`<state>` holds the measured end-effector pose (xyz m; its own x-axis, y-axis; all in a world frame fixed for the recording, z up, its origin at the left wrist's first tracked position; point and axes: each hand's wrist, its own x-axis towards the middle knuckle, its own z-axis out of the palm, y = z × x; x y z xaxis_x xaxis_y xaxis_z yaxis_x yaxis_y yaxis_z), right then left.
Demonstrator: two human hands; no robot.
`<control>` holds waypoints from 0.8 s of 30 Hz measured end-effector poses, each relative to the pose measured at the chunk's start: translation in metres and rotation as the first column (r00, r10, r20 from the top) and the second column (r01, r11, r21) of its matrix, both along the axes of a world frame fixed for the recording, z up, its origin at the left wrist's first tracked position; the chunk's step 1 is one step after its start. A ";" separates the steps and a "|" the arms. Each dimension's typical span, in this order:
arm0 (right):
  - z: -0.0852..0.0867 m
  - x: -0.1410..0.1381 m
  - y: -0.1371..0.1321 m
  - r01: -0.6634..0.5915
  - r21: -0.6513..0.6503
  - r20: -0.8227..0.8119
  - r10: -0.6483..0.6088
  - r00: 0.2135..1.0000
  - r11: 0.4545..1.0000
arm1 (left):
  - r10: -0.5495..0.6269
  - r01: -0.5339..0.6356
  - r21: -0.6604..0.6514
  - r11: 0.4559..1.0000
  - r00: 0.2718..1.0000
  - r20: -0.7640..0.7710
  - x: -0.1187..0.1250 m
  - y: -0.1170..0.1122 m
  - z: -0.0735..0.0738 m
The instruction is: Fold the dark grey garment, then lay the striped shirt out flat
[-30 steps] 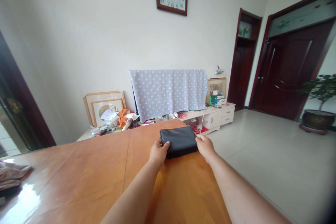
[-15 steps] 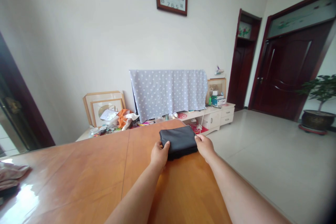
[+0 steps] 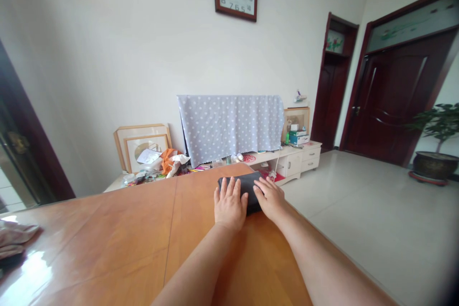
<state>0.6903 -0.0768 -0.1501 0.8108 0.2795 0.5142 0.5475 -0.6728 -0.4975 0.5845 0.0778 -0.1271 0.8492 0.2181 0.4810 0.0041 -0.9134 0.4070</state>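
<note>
A folded dark grey cloth [image 3: 248, 189] lies near the far end of the wooden table [image 3: 118, 234]. My left hand [image 3: 229, 203] rests flat on its left half with the fingers stretched out. My right hand [image 3: 269, 197] lies flat on its right half, fingers spread. Both palms press down on the cloth and cover most of it; only a strip between the hands and the far edge shows.
A crumpled pinkish cloth [image 3: 16, 238] lies at the table's left edge. Beyond the table stands a low white cabinet [image 3: 290, 160] with clutter and a dotted cover [image 3: 231, 124]. Open tiled floor [image 3: 376, 210] lies to the right, with a potted plant [image 3: 435, 146].
Both hands left the cloth's side edges and moved onto its top, fingers now flat. The cloth looks flatter under them.
</note>
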 end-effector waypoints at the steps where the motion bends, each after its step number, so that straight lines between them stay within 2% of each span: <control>1: -0.001 -0.002 0.002 -0.015 -0.059 -0.023 0.014 1.000 0.998 | -0.010 0.011 0.012 1.000 0.997 -0.071 0.003 0.000 0.000; 4: -0.006 -0.002 0.003 -0.033 -0.122 -0.074 0.024 0.997 0.992 | 0.019 -0.019 0.000 1.000 0.974 -0.224 0.012 0.004 -0.004; 10: -0.016 0.004 0.004 -0.050 -0.132 -0.073 0.041 0.996 0.990 | 0.030 -0.041 -0.039 0.998 0.964 -0.265 0.020 0.010 -0.011; 12: -0.019 0.005 0.003 -0.044 -0.105 -0.055 0.039 0.998 0.993 | -0.012 -0.014 -0.087 0.996 0.958 -0.287 0.018 0.014 -0.009; 14: -0.023 0.008 0.001 0.006 -0.022 -0.005 -0.006 1.000 1.000 | -0.050 0.011 -0.127 0.992 0.952 -0.302 0.012 0.023 -0.004; 16: -0.026 0.012 -0.002 0.074 0.073 0.046 -0.078 0.996 0.995 | -0.025 -0.013 -0.126 0.992 0.957 -0.289 0.001 0.037 -0.002; 18: -0.028 0.016 -0.006 0.126 0.129 0.070 -0.135 0.988 0.984 | 0.064 -0.094 -0.104 0.990 0.963 -0.260 -0.017 0.054 -0.004; 21: -0.030 0.020 -0.010 0.169 0.167 0.079 -0.184 0.980 0.971 | 0.162 -0.191 -0.090 0.978 0.952 -0.258 -0.055 0.078 -0.015; 24: -0.030 0.019 -0.010 0.199 0.189 0.091 -0.219 0.971 0.962 | 0.171 -0.202 -0.089 0.975 0.947 -0.272 -0.095 0.093 -0.024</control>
